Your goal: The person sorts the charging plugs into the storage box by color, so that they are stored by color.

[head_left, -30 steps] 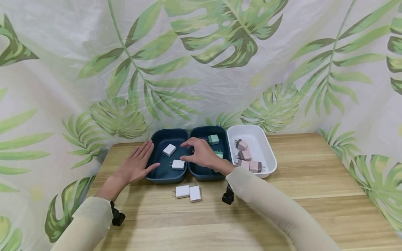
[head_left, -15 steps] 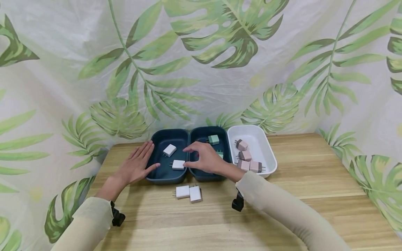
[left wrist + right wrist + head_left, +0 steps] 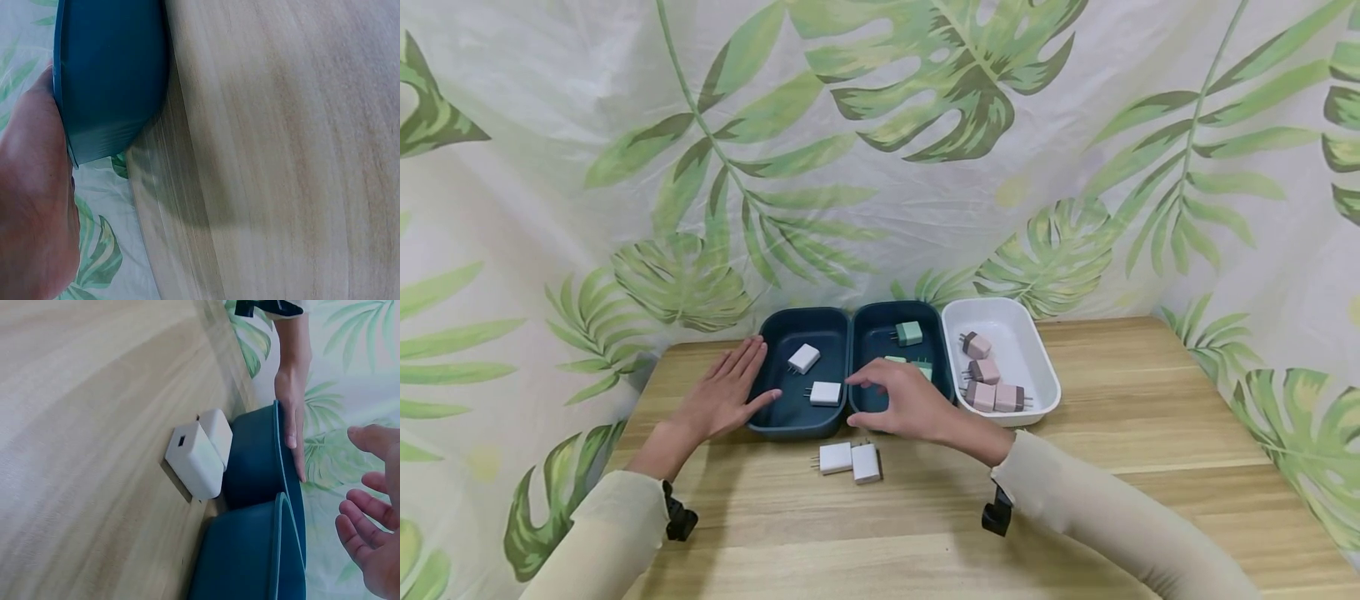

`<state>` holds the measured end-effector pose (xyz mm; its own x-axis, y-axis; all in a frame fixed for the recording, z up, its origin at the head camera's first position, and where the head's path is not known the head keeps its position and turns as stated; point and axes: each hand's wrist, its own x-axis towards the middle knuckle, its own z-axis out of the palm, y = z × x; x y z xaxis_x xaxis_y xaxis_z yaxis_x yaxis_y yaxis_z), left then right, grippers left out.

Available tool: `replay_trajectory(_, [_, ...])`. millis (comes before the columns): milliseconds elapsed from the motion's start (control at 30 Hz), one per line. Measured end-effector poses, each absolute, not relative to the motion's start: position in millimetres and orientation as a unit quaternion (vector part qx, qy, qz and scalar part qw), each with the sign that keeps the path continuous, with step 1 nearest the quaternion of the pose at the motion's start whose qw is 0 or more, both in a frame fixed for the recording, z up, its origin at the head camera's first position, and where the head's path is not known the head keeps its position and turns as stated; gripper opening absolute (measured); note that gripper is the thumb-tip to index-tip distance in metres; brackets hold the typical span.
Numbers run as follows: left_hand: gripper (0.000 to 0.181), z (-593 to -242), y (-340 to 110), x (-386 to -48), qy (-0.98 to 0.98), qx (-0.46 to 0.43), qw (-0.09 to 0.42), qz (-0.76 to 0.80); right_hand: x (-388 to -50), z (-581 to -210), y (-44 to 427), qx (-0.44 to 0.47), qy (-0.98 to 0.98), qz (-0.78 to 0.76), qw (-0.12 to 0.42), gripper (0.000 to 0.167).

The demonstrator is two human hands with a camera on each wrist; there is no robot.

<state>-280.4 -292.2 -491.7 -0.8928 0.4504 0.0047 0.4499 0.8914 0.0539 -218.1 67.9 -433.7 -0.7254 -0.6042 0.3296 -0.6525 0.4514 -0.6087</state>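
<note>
My left hand (image 3: 722,392) lies with straight fingers against the left rim of the left dark blue bin (image 3: 797,432). Two white charger plugs (image 3: 825,394) lie inside that bin. Over the middle dark blue bin (image 3: 861,321) hovers my right hand (image 3: 906,402), thumb and fingers apart and nothing between them. It partly hides the green charger plugs (image 3: 908,333) in there. Two more white charger plugs (image 3: 866,463) sit side by side on the table in front of the bins; in the right wrist view, these chargers (image 3: 197,459) stand close to the bin walls.
A white bin (image 3: 1030,367) stands at the right end of the row, holding several pink and brown charger plugs (image 3: 983,371). The wooden table (image 3: 1150,433) extends to the right and toward the front. Behind the bins hangs a leaf-patterned cloth (image 3: 880,233).
My right hand has drawn back from over the left bin toward the right and front, now above the middle bin's near part. The left hand and the chargers have stayed put.
</note>
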Motion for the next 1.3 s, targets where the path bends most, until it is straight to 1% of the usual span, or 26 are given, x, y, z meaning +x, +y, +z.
replay_trajectory(200, [0.095, -495, -293, -281, 0.971, 0.238, -0.008, 0.035, -204, -437, 75, 0.368, -0.846, 0.386, 0.021, 0.051])
replay_trajectory(333, [0.094, -496, -293, -281, 0.970, 0.240, -0.016, 0.037, -194, -439, 80, 0.368, -0.844, 0.389, 0.024, 0.051])
replay_trajectory(567, [0.094, -492, -293, -281, 0.971, 0.235, -0.003, 0.031, -176, -446, 84, 0.356, -0.853, 0.381, 0.012, 0.049])
replay_trajectory(767, [0.095, -494, -295, -282, 0.970, 0.239, -0.014, 0.038, -165, -452, 84, 0.358, -0.865, 0.351, 0.025, 0.051])
replay_trajectory(1033, [0.096, -497, -296, -284, 0.972, 0.232, -0.010, 0.032, -157, -468, 84, 0.336, -0.868, 0.365, -0.019, 0.056])
replay_trajectory(1300, [0.095, -493, -293, -282, 0.973, 0.231, 0.006, 0.029, -152, -491, 81, 0.316, -0.881, 0.353, -0.001, 0.056])
